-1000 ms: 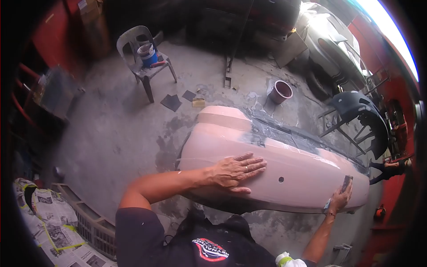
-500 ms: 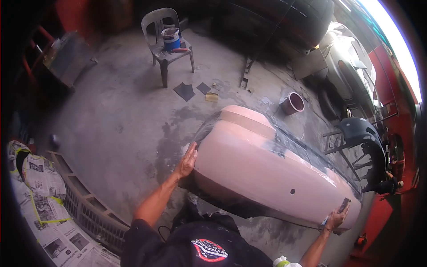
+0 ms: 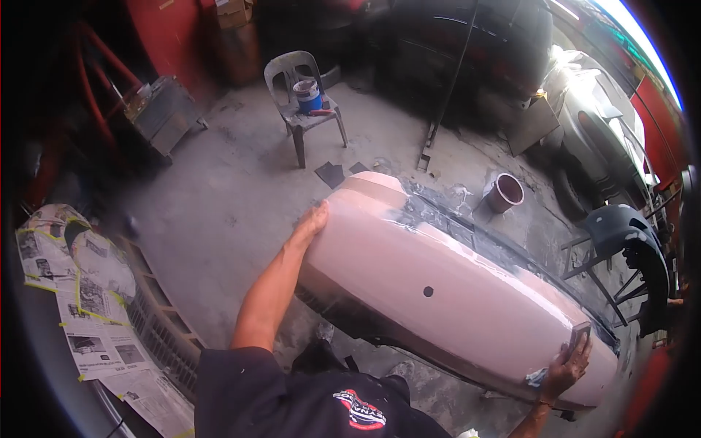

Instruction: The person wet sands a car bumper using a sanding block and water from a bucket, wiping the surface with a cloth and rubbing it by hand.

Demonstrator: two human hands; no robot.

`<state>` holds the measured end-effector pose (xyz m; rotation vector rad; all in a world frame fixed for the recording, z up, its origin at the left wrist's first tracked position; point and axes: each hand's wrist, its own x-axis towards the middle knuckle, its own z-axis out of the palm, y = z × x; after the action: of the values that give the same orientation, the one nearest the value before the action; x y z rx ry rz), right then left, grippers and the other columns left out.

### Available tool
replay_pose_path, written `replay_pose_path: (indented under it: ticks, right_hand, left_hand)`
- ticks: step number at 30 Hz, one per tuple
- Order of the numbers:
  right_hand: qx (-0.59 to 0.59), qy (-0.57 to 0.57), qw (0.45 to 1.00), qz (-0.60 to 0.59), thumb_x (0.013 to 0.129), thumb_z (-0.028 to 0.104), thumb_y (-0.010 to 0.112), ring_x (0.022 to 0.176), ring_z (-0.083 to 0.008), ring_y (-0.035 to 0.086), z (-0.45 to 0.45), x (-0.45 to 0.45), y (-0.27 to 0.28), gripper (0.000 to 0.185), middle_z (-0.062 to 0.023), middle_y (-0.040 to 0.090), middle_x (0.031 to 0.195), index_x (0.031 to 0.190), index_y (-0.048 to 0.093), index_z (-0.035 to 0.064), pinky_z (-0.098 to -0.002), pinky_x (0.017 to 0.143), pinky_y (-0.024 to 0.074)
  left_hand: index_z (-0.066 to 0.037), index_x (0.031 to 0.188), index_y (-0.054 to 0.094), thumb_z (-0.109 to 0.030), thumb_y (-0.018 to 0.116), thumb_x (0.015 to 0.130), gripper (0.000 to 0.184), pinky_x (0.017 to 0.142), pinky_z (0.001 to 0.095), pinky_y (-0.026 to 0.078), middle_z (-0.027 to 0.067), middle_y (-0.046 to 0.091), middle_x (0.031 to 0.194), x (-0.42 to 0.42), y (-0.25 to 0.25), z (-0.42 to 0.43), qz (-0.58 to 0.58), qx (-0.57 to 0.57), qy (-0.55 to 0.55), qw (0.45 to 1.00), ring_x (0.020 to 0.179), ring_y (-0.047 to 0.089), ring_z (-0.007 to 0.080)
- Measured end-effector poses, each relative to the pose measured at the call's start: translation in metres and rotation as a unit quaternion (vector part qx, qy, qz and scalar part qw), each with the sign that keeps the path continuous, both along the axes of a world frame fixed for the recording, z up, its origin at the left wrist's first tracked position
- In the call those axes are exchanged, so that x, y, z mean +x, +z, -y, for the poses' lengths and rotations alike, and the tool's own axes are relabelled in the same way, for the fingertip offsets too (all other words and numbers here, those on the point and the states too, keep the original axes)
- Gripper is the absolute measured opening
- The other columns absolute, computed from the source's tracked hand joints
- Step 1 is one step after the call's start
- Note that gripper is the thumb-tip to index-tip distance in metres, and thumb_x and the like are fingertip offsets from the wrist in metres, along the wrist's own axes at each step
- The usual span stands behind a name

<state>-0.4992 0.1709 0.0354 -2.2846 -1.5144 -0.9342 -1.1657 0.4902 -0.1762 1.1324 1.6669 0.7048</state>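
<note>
A long car bumper (image 3: 380, 255), coated in pinkish filler or primer with dark patches along its far edge, lies slantwise in front of me. My left hand (image 3: 315, 217) rests on its left end, fingers stretched out along the edge. Near the opposite end, my right hand (image 3: 568, 371) presses a small dark sanding block (image 3: 580, 333) onto the surface. Beside the right hand's heel is a bluish-white scrap (image 3: 537, 377), whose kind I cannot make out. A round hole (image 3: 428, 291) shows in the bumper between the hands.
Ahead stands a plastic chair (image 3: 321, 120) with a blue paint can (image 3: 307, 96). Dark sheets (image 3: 330, 174) and a maroon bucket (image 3: 507, 193) are on the floor. Right is a dark bumper (image 3: 621, 228) on a metal stand; left, a newspaper-masked part (image 3: 95, 328) beside a grille-like part (image 3: 157, 306).
My view has shifted, so the chair and bucket appear farther right and lower. My right hand with the sanding block appears farther from the hole. The left hand stays on the bumper's left end.
</note>
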Motion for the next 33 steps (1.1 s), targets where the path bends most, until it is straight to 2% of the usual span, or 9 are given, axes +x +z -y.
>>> replay_pose_path:
  ticks: [2,3,5,8,15,19,28,30,33]
  right_hand:
    - [0.054,-0.009,0.996,-0.068,0.097,0.017,0.063,0.132,-0.0380,0.052,0.007,0.075,-0.005,0.053,-0.0145,0.054,0.147,0.148,0.050,0.0117,-0.0476,0.108,0.0413]
    - [0.075,0.001,0.993,-0.085,0.098,0.018,0.062,0.132,-0.0377,0.052,0.013,0.115,-0.010,0.051,-0.0152,0.053,0.147,0.148,0.050,0.0122,-0.0463,0.108,0.0415]
    - [0.074,-0.031,0.990,-0.115,0.100,0.019,0.060,0.133,-0.0374,0.051,0.019,0.166,-0.011,0.049,-0.0156,0.053,0.147,0.148,0.050,0.0134,-0.0456,0.108,0.0416]
    - [0.062,-0.022,0.990,-0.124,0.101,0.021,0.059,0.134,-0.0377,0.050,0.017,0.196,-0.015,0.048,-0.0158,0.053,0.147,0.148,0.050,0.0140,-0.0456,0.108,0.0418]
    - [0.057,-0.023,0.990,-0.128,0.103,0.027,0.056,0.133,-0.0372,0.052,0.017,0.186,-0.005,0.046,-0.0148,0.053,0.148,0.146,0.052,0.0139,-0.0473,0.107,0.0435]
    - [0.062,-0.020,0.989,-0.131,0.104,0.030,0.055,0.132,-0.0367,0.052,0.016,0.194,-0.012,0.046,-0.0155,0.053,0.147,0.146,0.052,0.0139,-0.0466,0.106,0.0437]
    - [0.060,-0.022,0.986,-0.155,0.098,0.019,0.062,0.134,-0.0384,0.050,0.017,0.196,-0.009,0.049,-0.0185,0.053,0.147,0.145,0.052,0.0115,-0.0460,0.110,0.0402]
    - [0.079,-0.011,0.982,-0.170,0.096,0.015,0.064,0.136,-0.0381,0.048,0.017,0.201,-0.013,0.051,-0.0188,0.052,0.147,0.146,0.052,0.0116,-0.0462,0.111,0.0389]
    - [0.078,-0.017,0.983,-0.166,0.095,0.011,0.064,0.136,-0.0381,0.049,0.017,0.200,-0.011,0.052,-0.0189,0.053,0.147,0.145,0.053,0.0109,-0.0455,0.111,0.0388]
  left_hand:
    - [0.005,0.143,0.049,-0.057,0.029,0.102,0.077,0.113,0.0438,0.039,0.0272,0.053,0.144,0.048,0.085,0.032,-0.246,-0.081,0.052,0.965,0.135,0.050,0.0396]
    - [0.005,0.143,0.049,-0.057,0.029,0.102,0.077,0.113,0.0438,0.039,0.0272,0.053,0.144,0.074,0.102,0.045,-0.257,-0.080,0.067,0.961,0.135,0.050,0.0396]
    - [0.009,0.150,0.035,-0.056,0.031,0.101,0.081,0.122,0.0450,0.023,0.0266,0.036,0.157,0.122,0.124,0.076,-0.373,0.001,0.134,0.918,0.149,0.031,0.0379]
    - [0.009,0.154,0.024,-0.055,0.032,0.102,0.083,0.126,0.0460,0.011,0.0259,0.023,0.163,0.191,0.142,0.112,-0.388,0.022,0.126,0.913,0.154,0.016,0.0371]
    - [0.011,0.154,0.023,-0.052,0.034,0.103,0.082,0.126,0.0475,0.010,0.0293,0.022,0.162,0.322,0.165,0.215,-0.425,0.128,0.069,0.893,0.153,0.016,0.0399]
    - [0.011,0.154,0.022,-0.058,0.036,0.100,0.089,0.126,0.0495,0.007,0.0294,0.021,0.162,0.286,0.179,0.189,-0.396,0.050,0.124,0.909,0.153,0.015,0.0397]
    - [0.011,0.145,0.040,-0.063,0.035,0.097,0.088,0.120,0.0474,0.025,0.0279,0.041,0.152,0.138,0.146,0.084,-0.347,-0.043,0.188,0.918,0.145,0.035,0.0398]
    - [0.007,0.141,0.048,-0.059,0.035,0.098,0.081,0.117,0.0456,0.030,0.0269,0.046,0.149,0.093,0.108,0.064,-0.332,-0.048,0.206,0.919,0.142,0.040,0.0395]
    - [0.001,0.139,0.055,-0.056,0.032,0.101,0.072,0.113,0.0433,0.037,0.0223,0.053,0.145,0.027,0.056,0.022,-0.207,0.041,0.000,0.977,0.134,0.050,0.0367]
